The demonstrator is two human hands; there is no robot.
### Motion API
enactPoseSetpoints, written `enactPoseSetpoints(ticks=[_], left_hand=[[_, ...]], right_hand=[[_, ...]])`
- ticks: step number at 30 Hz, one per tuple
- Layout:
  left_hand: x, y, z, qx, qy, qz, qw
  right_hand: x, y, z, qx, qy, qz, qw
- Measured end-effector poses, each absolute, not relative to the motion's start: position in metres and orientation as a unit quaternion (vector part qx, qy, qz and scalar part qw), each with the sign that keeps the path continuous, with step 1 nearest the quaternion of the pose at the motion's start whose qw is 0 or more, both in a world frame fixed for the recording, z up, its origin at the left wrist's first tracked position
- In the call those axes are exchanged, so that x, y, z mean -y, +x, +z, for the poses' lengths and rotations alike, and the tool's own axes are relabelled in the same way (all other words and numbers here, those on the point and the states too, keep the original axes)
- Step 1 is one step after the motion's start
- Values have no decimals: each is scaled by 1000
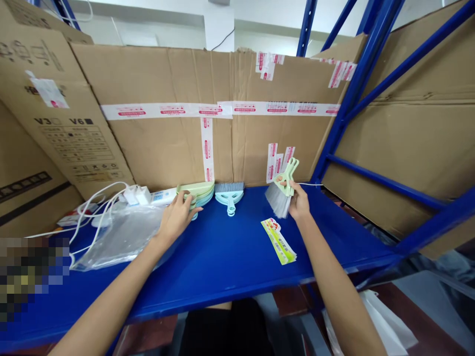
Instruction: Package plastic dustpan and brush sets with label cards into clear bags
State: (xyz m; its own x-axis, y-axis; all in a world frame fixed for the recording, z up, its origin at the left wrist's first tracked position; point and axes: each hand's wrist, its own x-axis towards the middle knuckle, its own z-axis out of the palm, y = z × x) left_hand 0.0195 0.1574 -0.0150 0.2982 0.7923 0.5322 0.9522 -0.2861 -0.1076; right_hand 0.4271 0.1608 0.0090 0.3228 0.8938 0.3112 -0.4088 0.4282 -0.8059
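Observation:
My right hand [299, 203] is closed round a small green hand brush [282, 190] with grey bristles, held tilted above the blue shelf [222, 252]. My left hand [177, 216] reaches to a stack of small green and blue dustpans [198, 192] by the cardboard wall, fingers curled over the stack's front edge. A light blue brush [230, 194] with grey bristles lies flat on the shelf just right of the stack. A pile of yellow-green printed label cards [279, 241] lies on the shelf below my right hand.
Clear plastic bags [122, 236] lie left of my left hand. White chargers and cables [107, 200] sit at the back left. Taped cardboard walls [208, 118] close the back and sides. Blue rack beams [374, 180] run on the right.

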Motion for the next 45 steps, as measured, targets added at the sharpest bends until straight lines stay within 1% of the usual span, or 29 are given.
enactPoseSetpoints(ticks=[4, 13, 23, 30, 33, 36, 38, 40, 41, 42, 45], left_hand=[[-158, 19, -20, 562, -789, -168, 186], [-156, 20, -15, 585, -773, -204, 135], [-162, 5, -25, 562, -796, -177, 136], [-160, 7, -23, 577, -781, -201, 129], [-155, 10, -19, 559, -776, -246, 155], [-145, 18, -12, 511, -766, -344, 182], [-135, 29, -8, 467, -768, -405, 167], [-124, 45, -7, 418, -779, -457, 98], [-118, 53, -8, 393, -783, -482, 34], [-114, 62, -9, 367, -781, -503, -50], [-106, 82, -14, 287, -717, -526, -357]], right_hand=[[-163, 428, 6, 400, -331, 410, 750], [-160, 421, 7, 436, -332, 395, 737], [-156, 414, 9, 437, -324, 394, 741], [-154, 409, 10, 445, -319, 393, 739], [-155, 407, 10, 462, -311, 384, 736], [-151, 402, 11, 499, -303, 368, 724], [-144, 395, 13, 532, -293, 379, 698], [-133, 385, 17, 562, -274, 414, 661], [-128, 379, 18, 574, -261, 436, 641], [-122, 372, 20, 586, -247, 458, 621], [-109, 354, 20, 617, -201, 513, 562]])
